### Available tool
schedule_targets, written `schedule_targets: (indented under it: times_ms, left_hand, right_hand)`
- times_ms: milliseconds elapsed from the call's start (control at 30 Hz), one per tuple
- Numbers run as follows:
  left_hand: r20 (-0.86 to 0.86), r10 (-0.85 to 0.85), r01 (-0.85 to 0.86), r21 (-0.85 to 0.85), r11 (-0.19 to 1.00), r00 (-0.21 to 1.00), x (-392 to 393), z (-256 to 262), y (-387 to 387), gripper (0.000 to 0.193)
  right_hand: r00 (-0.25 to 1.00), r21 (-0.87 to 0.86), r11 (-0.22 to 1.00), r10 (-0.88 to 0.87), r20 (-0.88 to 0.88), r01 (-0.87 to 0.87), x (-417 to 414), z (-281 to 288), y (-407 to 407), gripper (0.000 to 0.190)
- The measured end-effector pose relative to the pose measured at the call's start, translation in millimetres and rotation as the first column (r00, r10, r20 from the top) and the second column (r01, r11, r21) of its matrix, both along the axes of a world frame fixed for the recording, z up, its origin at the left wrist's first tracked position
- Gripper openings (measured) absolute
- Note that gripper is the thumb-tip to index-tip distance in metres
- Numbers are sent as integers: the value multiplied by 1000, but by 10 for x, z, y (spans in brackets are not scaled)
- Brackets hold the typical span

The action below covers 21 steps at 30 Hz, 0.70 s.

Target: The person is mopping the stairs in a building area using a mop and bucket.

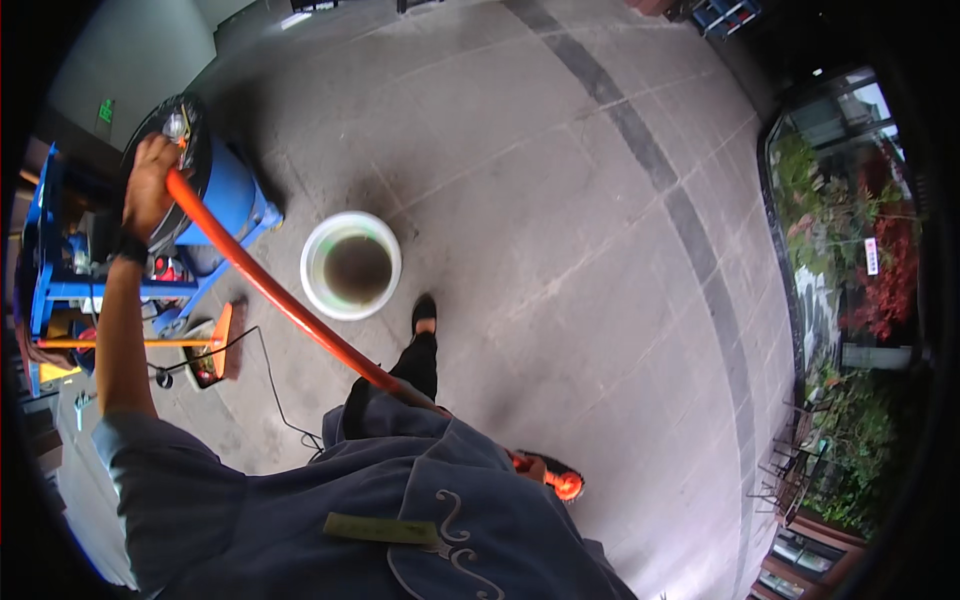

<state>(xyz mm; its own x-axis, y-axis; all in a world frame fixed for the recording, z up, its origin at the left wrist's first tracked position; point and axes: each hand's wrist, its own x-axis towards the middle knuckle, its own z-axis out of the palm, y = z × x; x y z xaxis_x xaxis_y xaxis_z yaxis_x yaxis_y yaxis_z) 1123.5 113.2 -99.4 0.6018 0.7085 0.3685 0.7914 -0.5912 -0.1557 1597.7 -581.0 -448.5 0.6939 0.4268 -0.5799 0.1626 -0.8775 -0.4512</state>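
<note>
A long orange-red pole (277, 292) crosses in front of my body, its lower part partly hidden by my grey-blue clothing. Near its low end, my right hand (534, 470) grips it just above an orange fitting (568, 486) with a dark-bristled brush. My left hand (150, 180), a black band on the wrist, is beside the pole's upper end, over the rim of a blue bin (225, 195) lined with a black bag; whether its fingers hold anything is unclear. Murky liquid stands in a white bucket (307, 262) on the floor ahead.
Left of me are a blue metal cart (112, 289), an orange broom (223, 341) and a dustpan (196, 375) with debris. A thin black cable (270, 390) trails near my body. Plants (825, 202) show through glass at the right, with chairs (795, 465) near it.
</note>
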Motion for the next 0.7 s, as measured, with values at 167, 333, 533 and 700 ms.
schedule_targets:
  times_ms: [167, 333, 533, 700]
  left_hand:
    - [44, -41, 44, -59, 997, 998, 924, -105, 941, 30]
    - [49, -28, 29, -6, 1000, 998, 1291, -102, 1542, 31]
    - [46, 163, -163, -1, 987, 986, 1119, -136, 1901, 32]
    - [109, 367, -374, 54, 926, 924, 664, -80, 2049, 31]
  right_hand:
    - [-105, -159, 42, -582, -806, 986, 429, -422, 279, 52]
    - [-118, -102, -65, -716, -688, 993, 938, -339, 1193, 12]
    - [280, 101, 266, -812, -512, 959, 1591, 216, 2872, 6]
    - [247, -17, 332, -734, -632, 943, 2603, 59, 4634, 9]
